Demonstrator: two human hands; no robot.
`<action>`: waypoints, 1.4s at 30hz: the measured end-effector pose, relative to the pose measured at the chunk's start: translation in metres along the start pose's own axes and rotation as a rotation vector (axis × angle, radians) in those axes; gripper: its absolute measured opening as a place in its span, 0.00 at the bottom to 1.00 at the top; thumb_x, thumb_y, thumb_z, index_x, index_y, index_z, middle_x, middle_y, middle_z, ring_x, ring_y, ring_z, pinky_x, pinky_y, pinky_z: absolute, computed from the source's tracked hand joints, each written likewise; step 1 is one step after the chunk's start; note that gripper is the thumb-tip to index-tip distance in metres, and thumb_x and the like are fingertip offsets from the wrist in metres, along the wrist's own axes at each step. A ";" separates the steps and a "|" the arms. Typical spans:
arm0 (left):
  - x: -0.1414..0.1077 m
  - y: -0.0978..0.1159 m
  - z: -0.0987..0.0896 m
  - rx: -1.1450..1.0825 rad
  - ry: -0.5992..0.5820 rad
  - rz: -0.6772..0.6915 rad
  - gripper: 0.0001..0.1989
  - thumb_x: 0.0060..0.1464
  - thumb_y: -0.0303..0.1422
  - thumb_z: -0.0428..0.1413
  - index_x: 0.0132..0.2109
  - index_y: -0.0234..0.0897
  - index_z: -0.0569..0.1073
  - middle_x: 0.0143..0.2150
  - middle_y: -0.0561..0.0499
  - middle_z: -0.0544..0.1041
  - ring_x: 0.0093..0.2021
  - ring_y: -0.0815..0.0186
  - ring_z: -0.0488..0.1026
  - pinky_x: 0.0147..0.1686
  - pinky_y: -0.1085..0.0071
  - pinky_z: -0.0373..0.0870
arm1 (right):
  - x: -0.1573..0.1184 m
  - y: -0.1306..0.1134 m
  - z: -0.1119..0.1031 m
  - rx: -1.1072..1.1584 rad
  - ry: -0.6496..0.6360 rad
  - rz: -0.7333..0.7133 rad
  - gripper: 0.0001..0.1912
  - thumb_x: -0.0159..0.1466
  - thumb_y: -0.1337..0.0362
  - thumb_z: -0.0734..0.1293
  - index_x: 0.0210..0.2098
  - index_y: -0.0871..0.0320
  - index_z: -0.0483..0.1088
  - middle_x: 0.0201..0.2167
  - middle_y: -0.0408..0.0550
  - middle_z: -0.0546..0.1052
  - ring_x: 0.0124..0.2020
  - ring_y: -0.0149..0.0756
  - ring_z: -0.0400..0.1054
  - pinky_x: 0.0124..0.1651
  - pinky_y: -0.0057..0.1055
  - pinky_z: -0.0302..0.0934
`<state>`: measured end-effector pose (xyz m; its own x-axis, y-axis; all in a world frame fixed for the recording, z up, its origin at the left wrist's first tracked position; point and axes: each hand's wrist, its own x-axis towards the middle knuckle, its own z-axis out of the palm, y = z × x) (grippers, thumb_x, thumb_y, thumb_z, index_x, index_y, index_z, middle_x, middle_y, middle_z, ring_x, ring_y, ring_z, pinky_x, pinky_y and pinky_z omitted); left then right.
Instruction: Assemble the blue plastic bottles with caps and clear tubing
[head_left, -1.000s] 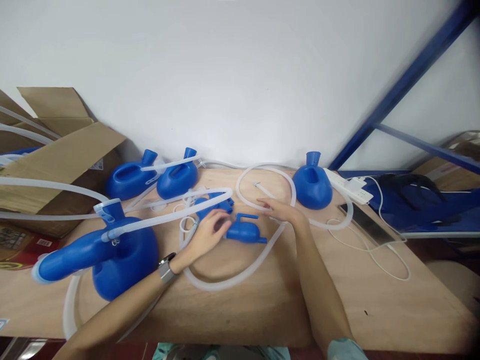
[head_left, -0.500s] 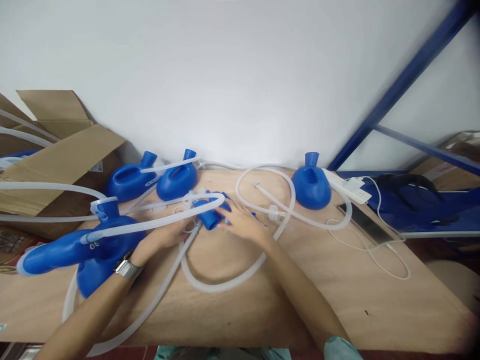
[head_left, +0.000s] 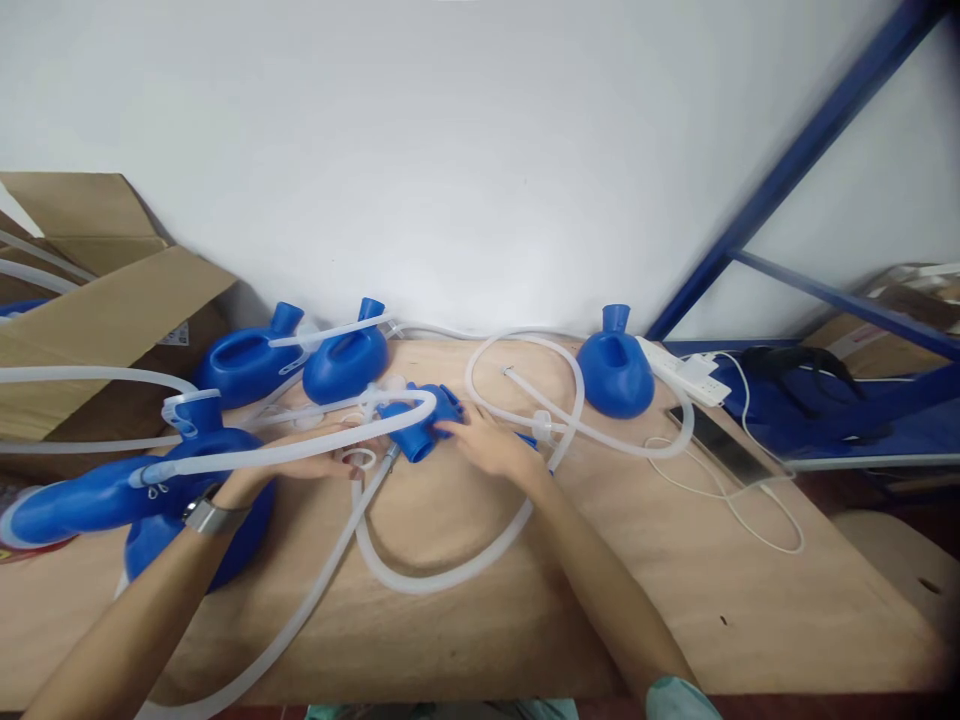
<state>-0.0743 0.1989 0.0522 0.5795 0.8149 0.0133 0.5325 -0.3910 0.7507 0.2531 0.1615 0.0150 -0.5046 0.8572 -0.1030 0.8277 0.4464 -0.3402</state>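
My left hand [head_left: 319, 455] is closed at the near left of a small pile, its fingers at a white plastic cap with a ring [head_left: 362, 458]. A pale hose passes over that hand and hides part of it. My right hand [head_left: 495, 445] reaches in from the right, with its fingertips closed against the short blue plastic neck pieces [head_left: 420, 430]. Their grip is partly hidden. Left of my hands, a large blue plastic urinal bottle [head_left: 199, 510] lies under another blue bottle [head_left: 82, 500] with a translucent hose [head_left: 285, 455] attached.
Two blue bottles [head_left: 247, 365] [head_left: 346, 362] stand by the wall, and another blue bottle [head_left: 615, 370] stands at the right. Coiled hose [head_left: 450, 578] lies on the wooden table [head_left: 465, 640]. A phone [head_left: 720, 440], cable and power strip [head_left: 686, 375] are at right, an open carton [head_left: 112, 320] at left.
My left hand has shifted left, away from the blue pieces. The right hand's fingers have drawn closer together at the pile's right side. The view has turned slightly.
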 end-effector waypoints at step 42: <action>0.070 0.097 0.104 0.077 0.661 0.542 0.34 0.59 0.34 0.66 0.70 0.39 0.70 0.58 0.41 0.76 0.55 0.56 0.79 0.54 0.59 0.81 | -0.051 0.007 -0.076 0.096 0.562 -0.184 0.32 0.72 0.48 0.67 0.73 0.41 0.63 0.68 0.55 0.64 0.72 0.59 0.55 0.74 0.67 0.47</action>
<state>0.0825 0.1732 0.0571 0.3005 0.5799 0.7572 0.3406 -0.8068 0.4827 0.3030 0.1401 0.0890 -0.4085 0.7840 0.4674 0.7000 0.5977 -0.3909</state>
